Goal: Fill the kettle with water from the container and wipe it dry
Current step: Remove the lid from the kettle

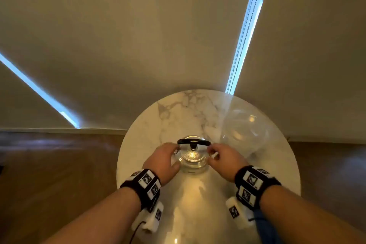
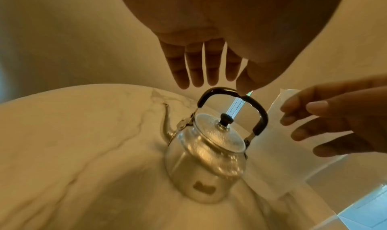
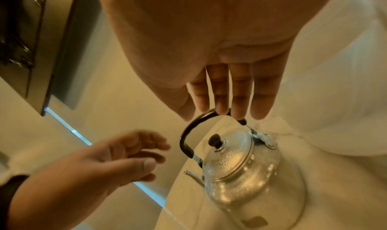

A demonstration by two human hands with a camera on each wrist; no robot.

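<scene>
A small metal kettle (image 1: 193, 157) stands upright on the round marble table (image 1: 178, 113), lid on, black handle raised, spout pointing left in the left wrist view. My left hand (image 1: 174, 156) is close by its left side and my right hand (image 1: 213, 154) by its right, both with relaxed fingers that hold nothing. In the left wrist view my left hand (image 2: 217, 84) hovers just over the kettle (image 2: 209, 150), thumb close to the handle. The right wrist view has my right hand (image 3: 222, 111) above the kettle (image 3: 240, 167). A clear plastic container (image 1: 244, 130) stands behind, to the right.
The table edge curves close on both sides, with dark wood floor (image 1: 49, 164) beyond. A pale blind (image 1: 138, 45) hangs behind the table. Something blue (image 1: 264, 226) shows under my right forearm. Bare marble lies behind the kettle.
</scene>
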